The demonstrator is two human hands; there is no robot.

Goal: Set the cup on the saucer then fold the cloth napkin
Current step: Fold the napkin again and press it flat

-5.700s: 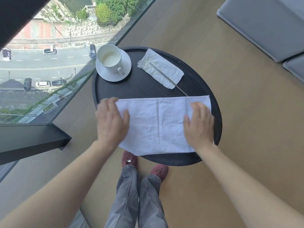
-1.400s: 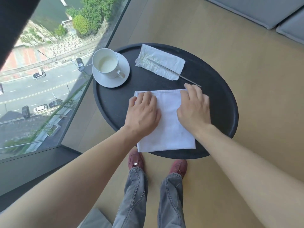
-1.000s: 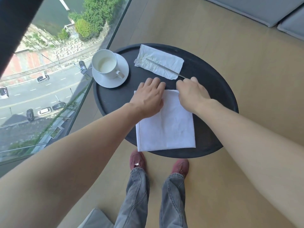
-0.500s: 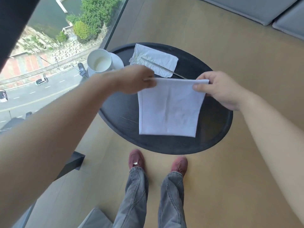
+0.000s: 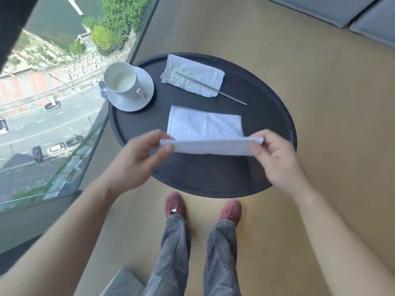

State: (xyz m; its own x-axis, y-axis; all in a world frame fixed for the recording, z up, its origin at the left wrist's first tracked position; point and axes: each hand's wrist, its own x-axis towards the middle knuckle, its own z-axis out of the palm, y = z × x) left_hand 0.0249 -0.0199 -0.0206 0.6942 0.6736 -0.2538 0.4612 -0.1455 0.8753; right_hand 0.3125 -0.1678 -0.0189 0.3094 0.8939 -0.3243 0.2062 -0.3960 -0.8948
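A white cup (image 5: pixel 122 81) stands upright on its white saucer (image 5: pixel 136 101) at the left rear of the round black table (image 5: pixel 213 176). The white cloth napkin (image 5: pixel 205 127) lies in the table's middle, its near edge lifted off the surface. My left hand (image 5: pixel 136 159) pinches that edge's left corner and my right hand (image 5: pixel 275 154) pinches its right corner, holding the edge a little above the table toward me. The far part of the napkin rests flat.
A crumpled paper napkin (image 5: pixel 192 76) with a thin metal utensil (image 5: pixel 224 95) lies at the table's rear. A glass wall (image 5: pixel 64 103) stands right against the table's left side. Grey cushions (image 5: pixel 342 11) are far right. My shoes (image 5: pixel 175 205) are below the near rim.
My hands took the napkin's far edge, lifted it and carried it over toward me; it now hangs above the near part of the napkin. Before that the napkin went from a wide strip to a square.
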